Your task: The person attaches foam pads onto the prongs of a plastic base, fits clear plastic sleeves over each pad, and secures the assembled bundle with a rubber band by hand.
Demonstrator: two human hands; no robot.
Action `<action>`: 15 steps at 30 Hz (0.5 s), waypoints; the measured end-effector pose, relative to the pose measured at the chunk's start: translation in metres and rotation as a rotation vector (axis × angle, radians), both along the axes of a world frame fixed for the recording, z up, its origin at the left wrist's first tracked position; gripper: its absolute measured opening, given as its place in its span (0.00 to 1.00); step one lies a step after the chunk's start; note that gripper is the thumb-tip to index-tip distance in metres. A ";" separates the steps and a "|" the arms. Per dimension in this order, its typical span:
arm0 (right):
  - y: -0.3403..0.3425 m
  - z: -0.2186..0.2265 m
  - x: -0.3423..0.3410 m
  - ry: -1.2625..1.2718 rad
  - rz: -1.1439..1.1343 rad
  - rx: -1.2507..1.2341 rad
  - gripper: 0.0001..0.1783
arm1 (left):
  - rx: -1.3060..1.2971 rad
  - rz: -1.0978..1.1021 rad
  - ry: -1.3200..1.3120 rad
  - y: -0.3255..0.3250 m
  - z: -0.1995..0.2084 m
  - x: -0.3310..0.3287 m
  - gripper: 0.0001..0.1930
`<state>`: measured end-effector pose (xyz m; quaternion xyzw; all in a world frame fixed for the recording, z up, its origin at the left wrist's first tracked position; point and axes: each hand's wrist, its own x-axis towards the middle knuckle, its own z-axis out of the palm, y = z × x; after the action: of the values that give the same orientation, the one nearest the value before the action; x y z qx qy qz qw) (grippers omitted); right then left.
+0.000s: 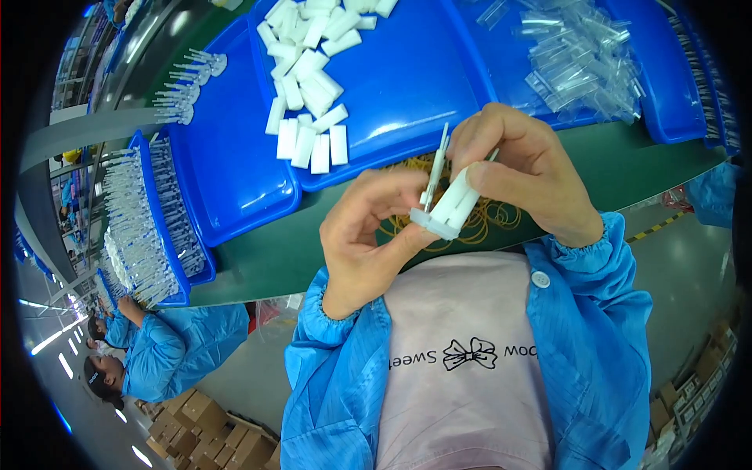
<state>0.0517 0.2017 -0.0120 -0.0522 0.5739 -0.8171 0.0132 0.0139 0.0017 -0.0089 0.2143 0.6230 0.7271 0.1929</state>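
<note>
Over the near edge of the table, my left hand (364,239) is closed on a white plastic piece with a flat base (433,224) and thin upright rods (434,168). My right hand (533,168) pinches a white rectangular block (457,197), which stands against that base beside the rods. A rod tip also shows by the right fingers; whether the block is around a rod or only beside it, I cannot tell. Beneath both hands lies a loose pile of yellow rubber bands (497,219). Similar white blocks (317,90) are heaped in a blue tray (399,86) beyond my hands.
Clear plastic sleeves (583,63) fill part of a blue tray at the far right. Similar rodded white pieces (137,219) crowd a bin at left, and several (188,82) lie on a tray's edge. Co-workers in blue (184,345) sit at left, near cardboard boxes (207,431).
</note>
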 end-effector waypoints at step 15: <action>0.053 0.008 -0.134 0.676 -0.468 1.291 0.16 | 0.052 0.037 -0.100 -0.010 0.000 0.003 0.24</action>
<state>-0.0820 0.2552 -0.0036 -0.1582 0.9065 -0.2408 -0.3087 0.0167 -0.0086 -0.0086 0.1711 0.5973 0.7563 0.2047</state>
